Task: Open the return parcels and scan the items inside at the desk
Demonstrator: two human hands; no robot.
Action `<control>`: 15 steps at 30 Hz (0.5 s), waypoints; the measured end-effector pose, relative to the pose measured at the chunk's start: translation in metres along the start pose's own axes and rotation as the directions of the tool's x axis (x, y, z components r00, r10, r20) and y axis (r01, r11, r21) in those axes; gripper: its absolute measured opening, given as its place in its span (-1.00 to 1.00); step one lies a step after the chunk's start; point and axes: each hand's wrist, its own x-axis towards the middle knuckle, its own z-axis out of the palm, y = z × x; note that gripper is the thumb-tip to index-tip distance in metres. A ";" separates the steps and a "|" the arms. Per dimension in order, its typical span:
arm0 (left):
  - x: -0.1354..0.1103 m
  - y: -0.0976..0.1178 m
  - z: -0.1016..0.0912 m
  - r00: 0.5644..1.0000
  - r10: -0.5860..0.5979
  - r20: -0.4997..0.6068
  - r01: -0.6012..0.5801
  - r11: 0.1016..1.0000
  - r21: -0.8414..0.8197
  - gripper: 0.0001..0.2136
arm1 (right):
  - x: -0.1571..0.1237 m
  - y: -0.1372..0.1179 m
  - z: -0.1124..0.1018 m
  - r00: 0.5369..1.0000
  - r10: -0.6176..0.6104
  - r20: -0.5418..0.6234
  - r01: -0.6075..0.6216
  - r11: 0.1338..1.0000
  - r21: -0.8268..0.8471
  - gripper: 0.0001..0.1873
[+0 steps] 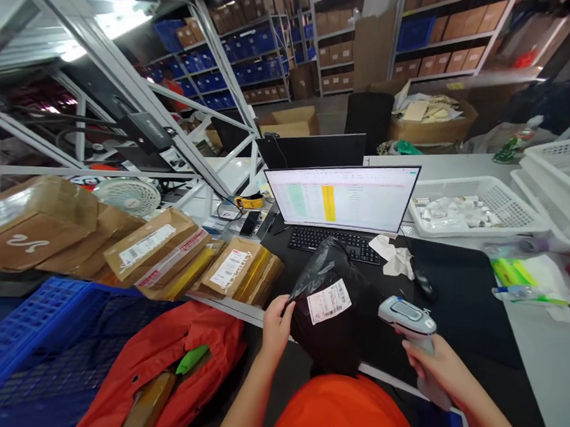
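A black plastic mailer bag (327, 265) lies at the front edge of the desk, partly over the keyboard. A white shipping label (329, 301) with barcodes faces up on it. My left hand (277, 322) pinches the bag's left edge between thumb and fingers. To the right of the bag, my right hand (434, 362) is wrapped round the handle of a grey barcode scanner (407, 316). The scanner's head points left toward the bag, apart from it. Part of its handle is hidden by my fingers.
A monitor (346, 197) showing a spreadsheet stands behind the keyboard (307, 238). Taped cardboard boxes (155, 252) line the left side. A mouse (425, 285) and crumpled paper (392, 256) lie right. White baskets (476, 208) stand beyond. A red sack (168, 340) is at lower left.
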 end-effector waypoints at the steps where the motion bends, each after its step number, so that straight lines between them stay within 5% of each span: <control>1: -0.001 0.000 0.000 1.000 -0.007 0.001 0.007 1.000 -0.003 -0.72 | -0.003 0.002 -0.003 1.000 0.006 -0.006 -0.006 1.000 0.009 -0.29; 15: -0.014 0.008 -0.007 0.999 -0.001 0.034 0.001 1.000 0.013 -0.74 | 0.000 0.004 0.003 0.995 0.072 0.074 -0.077 0.995 0.069 -0.43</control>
